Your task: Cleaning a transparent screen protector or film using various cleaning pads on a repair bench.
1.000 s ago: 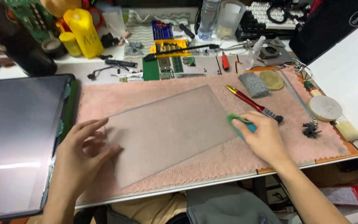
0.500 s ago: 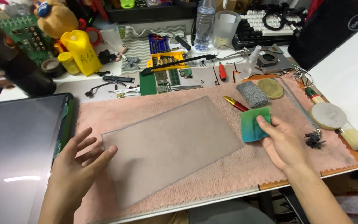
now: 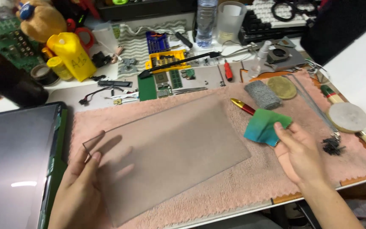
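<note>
- The clear sheet (image 3: pixel 170 157) lies flat on the pink towel (image 3: pixel 234 191). Its long axis runs from about 8 o'clock, near the person, up to 2 o'clock by the red-handled screwdriver (image 3: pixel 243 107).
- The left hand (image 3: pixel 81 191) is at the sheet's 8 o'clock end. Its fingers are spread apart and seem to reach under the near-left corner, since they show dimly through the pane; with the glare there, I cannot be sure whether they lift the corner or only touch it.
- The right hand (image 3: pixel 301 154) is off the sheet, at about 3 o'clock from its middle. Thumb and fingertips are pinched on a teal cloth (image 3: pixel 265 127), which hangs just beside the sheet's right edge, apart from it.
- From the cloth, the sheet's surface lies toward 9 o'clock, across the short way of the pane. The right hand is nearer the far-right corner, the left hand nearer the near-left one.
- Beyond the cloth at 12 o'clock sit a grey pad (image 3: pixel 262 94) and a round olive disc (image 3: pixel 282 87); at 3 o'clock, a white round brush (image 3: pixel 352 118).
- At 9 o'clock from the sheet, a dark laptop screen (image 3: pixel 13 169) lies well clear of the towel's working area.
</note>
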